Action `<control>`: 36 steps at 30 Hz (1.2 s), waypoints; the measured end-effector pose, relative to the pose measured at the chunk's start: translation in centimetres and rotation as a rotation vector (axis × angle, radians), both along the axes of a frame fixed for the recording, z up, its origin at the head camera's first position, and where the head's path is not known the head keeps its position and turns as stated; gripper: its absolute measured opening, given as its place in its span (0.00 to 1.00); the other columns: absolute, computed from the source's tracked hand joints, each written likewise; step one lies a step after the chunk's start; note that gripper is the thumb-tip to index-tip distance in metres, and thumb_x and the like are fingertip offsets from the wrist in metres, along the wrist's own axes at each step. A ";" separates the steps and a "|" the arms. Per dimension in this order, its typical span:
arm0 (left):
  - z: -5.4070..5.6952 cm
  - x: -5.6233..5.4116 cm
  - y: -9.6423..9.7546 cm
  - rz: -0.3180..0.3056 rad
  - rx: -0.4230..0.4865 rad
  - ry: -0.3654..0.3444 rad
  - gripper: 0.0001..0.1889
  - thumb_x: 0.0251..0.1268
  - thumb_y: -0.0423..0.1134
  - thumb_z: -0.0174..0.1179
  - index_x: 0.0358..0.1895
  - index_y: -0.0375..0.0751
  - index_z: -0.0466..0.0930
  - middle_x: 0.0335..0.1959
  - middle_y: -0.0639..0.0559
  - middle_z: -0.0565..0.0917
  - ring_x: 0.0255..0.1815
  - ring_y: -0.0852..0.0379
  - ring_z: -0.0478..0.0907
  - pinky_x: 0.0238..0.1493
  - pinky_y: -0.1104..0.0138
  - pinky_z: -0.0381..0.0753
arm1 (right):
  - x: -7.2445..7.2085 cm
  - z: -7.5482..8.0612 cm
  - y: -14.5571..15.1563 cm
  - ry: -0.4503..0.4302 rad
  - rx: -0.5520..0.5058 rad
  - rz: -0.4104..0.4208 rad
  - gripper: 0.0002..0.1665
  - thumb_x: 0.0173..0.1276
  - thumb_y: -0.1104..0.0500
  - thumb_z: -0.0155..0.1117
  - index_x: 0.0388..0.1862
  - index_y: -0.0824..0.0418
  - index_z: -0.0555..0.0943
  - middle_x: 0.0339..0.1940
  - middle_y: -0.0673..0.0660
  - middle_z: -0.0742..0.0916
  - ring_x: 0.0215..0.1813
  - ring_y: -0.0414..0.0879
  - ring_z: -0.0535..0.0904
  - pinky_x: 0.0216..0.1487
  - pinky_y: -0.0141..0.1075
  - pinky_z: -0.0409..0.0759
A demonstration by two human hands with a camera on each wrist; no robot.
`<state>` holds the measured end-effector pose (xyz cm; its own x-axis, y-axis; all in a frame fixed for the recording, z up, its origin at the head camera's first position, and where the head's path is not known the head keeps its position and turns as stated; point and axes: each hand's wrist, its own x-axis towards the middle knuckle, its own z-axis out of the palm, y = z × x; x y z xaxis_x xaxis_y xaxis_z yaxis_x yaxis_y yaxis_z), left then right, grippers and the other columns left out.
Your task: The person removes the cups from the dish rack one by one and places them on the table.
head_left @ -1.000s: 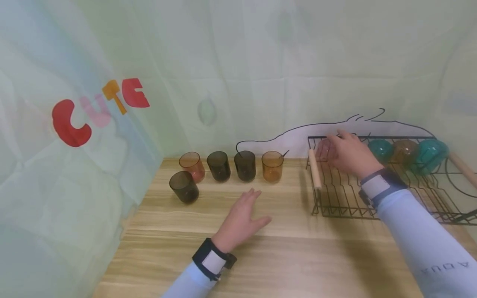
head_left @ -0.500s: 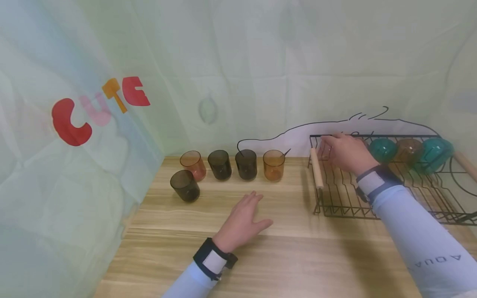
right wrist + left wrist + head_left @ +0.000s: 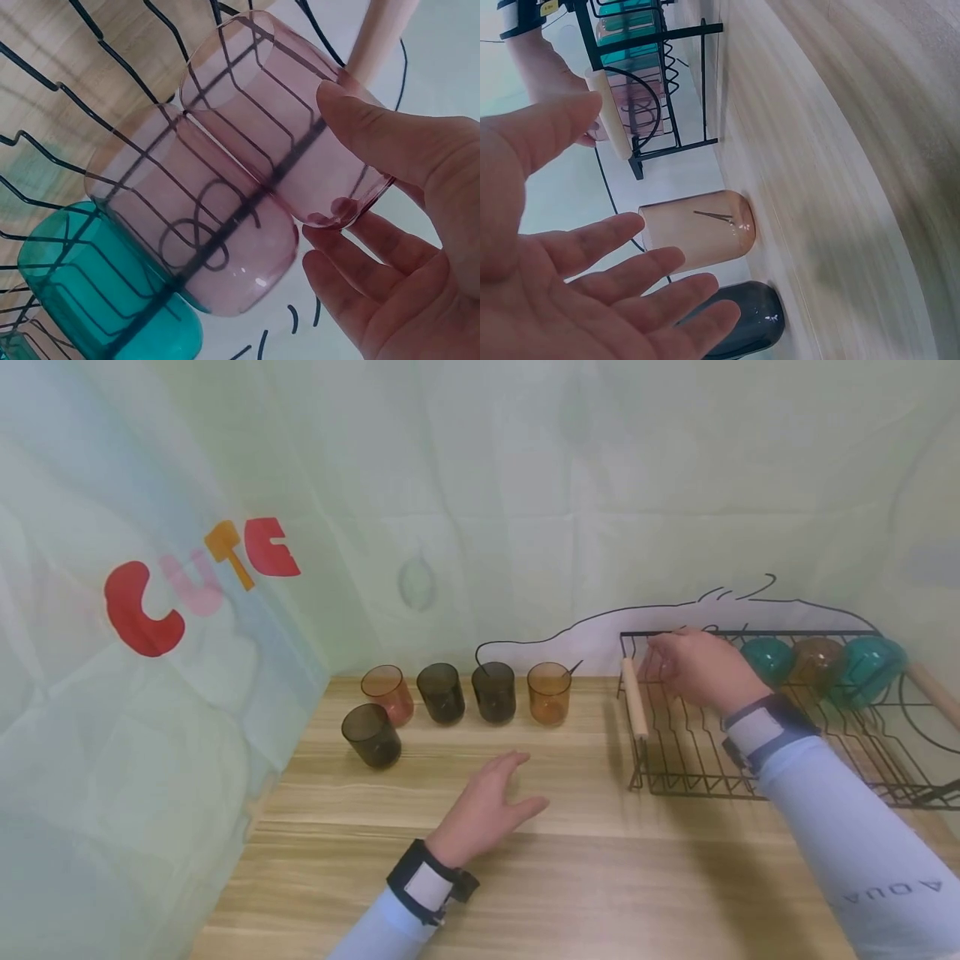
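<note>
My right hand (image 3: pixel 701 668) is at the left end of a black wire dish rack (image 3: pixel 720 793), at a clear pink glass (image 3: pixel 262 127). In the right wrist view the glass stands bottom up and tilted, with my thumb on its side and fingertips right at its base. A second pink glass (image 3: pixel 195 217) leans beside it, then a teal glass (image 3: pixel 112 285). My left hand (image 3: pixel 483 814) hovers over the wooden table with fingers spread and nothing in it. Nearest to it are an amber glass (image 3: pixel 701 229) and a dark grey glass (image 3: pixel 754 319).
Along the back stand the amber glass, dark glasses (image 3: pixel 441 695) and a reddish glass (image 3: pixel 390 697), with another dark glass (image 3: pixel 372 739) in front. The rack has a wooden handle (image 3: pixel 633 697) at its left end and holds brown (image 3: pixel 817 660) and teal glasses toward the right.
My right hand shifts slightly and its fingers draw in around the pink glass at the rack's left end. My left hand stays nearly in place; the glasses on the table have not moved.
</note>
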<state>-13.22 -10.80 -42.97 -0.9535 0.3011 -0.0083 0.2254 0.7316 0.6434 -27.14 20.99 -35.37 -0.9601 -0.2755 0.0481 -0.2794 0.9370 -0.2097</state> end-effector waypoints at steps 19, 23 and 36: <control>0.2 -0.4 0.2 0.030 0.030 0.034 0.39 0.58 0.62 0.57 0.69 0.46 0.60 0.69 0.48 0.66 0.69 0.51 0.63 0.68 0.53 0.66 | 3.2 3.4 1.6 0.183 -0.115 0.004 0.32 0.54 0.59 0.70 0.60 0.52 0.73 0.56 0.59 0.80 0.55 0.60 0.75 0.48 0.57 0.76; 0.4 -0.4 0.2 0.047 0.054 0.038 0.41 0.57 0.64 0.57 0.69 0.46 0.59 0.69 0.47 0.65 0.70 0.50 0.62 0.68 0.53 0.65 | 4.3 3.9 1.5 0.268 -0.178 0.042 0.30 0.53 0.60 0.71 0.56 0.50 0.76 0.54 0.56 0.81 0.53 0.56 0.76 0.48 0.55 0.76; 1.3 -0.3 0.9 0.155 0.260 0.007 0.47 0.52 0.69 0.57 0.71 0.46 0.55 0.71 0.51 0.63 0.69 0.51 0.65 0.67 0.55 0.67 | 8.4 1.2 -2.6 0.415 -0.472 0.050 0.42 0.46 0.51 0.78 0.62 0.51 0.72 0.46 0.51 0.83 0.46 0.44 0.77 0.44 0.42 0.82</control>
<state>-13.56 -9.92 -41.70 -0.9881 0.1431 0.0569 0.1291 0.5684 0.8126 -18.78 18.38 -34.12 -0.8216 -0.1776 0.5417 -0.4677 0.7534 -0.4623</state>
